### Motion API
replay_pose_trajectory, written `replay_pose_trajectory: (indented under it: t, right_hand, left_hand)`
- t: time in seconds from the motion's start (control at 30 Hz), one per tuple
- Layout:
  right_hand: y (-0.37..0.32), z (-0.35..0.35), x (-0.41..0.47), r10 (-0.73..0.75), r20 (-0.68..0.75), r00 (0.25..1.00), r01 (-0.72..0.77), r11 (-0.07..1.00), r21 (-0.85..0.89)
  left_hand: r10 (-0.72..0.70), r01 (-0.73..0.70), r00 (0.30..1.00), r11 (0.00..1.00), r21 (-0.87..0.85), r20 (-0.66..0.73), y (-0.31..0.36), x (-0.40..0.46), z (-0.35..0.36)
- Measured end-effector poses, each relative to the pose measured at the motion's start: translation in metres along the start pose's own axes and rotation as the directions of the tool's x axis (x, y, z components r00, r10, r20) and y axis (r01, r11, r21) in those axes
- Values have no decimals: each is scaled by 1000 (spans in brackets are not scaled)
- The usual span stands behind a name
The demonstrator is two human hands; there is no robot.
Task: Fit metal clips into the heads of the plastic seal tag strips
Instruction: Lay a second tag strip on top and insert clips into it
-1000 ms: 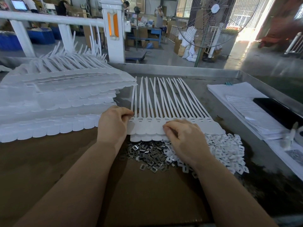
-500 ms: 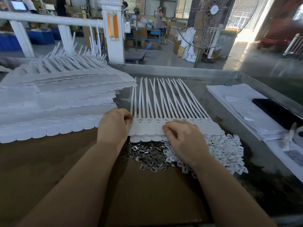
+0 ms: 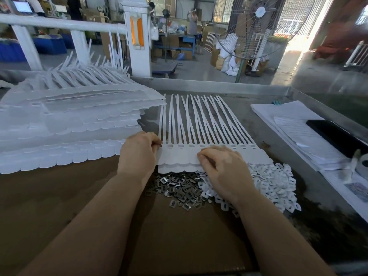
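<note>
We work on the row of seal tag strips (image 3: pixel 211 154)
Our left hand (image 3: pixel 137 154) pinches the row's left end head, fingers curled; our right hand (image 3: pixel 225 172) presses curled fingertips on the heads, with metal clips (image 3: pixel 179 192) heaped just below, white caps (image 3: pixel 276 184) beside

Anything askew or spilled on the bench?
Nothing alarming. The strap tails of the row being worked cross and fan unevenly, and a few metal clips lie scattered off their heap onto the cardboard.

Paper stack (image 3: pixel 286 118) under a black phone (image 3: pixel 336 136) — standing fan (image 3: pixel 258 22) beyond.
</note>
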State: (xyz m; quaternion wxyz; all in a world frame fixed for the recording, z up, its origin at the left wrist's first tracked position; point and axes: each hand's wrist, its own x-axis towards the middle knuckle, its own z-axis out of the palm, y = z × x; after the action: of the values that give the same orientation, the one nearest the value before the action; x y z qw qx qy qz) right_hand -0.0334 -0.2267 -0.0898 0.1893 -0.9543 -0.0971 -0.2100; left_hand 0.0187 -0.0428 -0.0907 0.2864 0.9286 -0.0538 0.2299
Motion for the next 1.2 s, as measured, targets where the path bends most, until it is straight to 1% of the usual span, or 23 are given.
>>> replay_pose_trajectory:
  t: [0.3,0.47,0.7,1.03,1.2]
  right_hand:
    - [0,1,0,-2,-2,1000,2,1000,10]
    - [0,1,0,1,-4,1000,-1,1000,9]
    - [-1,1,1,0,-3,1000,0,1000,7]
    - [-1,0,0,2,-4,1000,-2,1000,9]
    - [-1,0,0,2,-2,1000,-2,1000,4]
  left_hand:
    - [-22,22,1000,1000,-19,-4,2,-1,-2]
    - [-4,4,1000,1000,-9,27,1,-1,-3]
    - [-9,9,1000,1000,-18,23,2,0,-3]
    - [-39,41,997,999,-32,61,1,0,-3]
    - [-31,33,999,999,-40,45,-1,-1,-3]
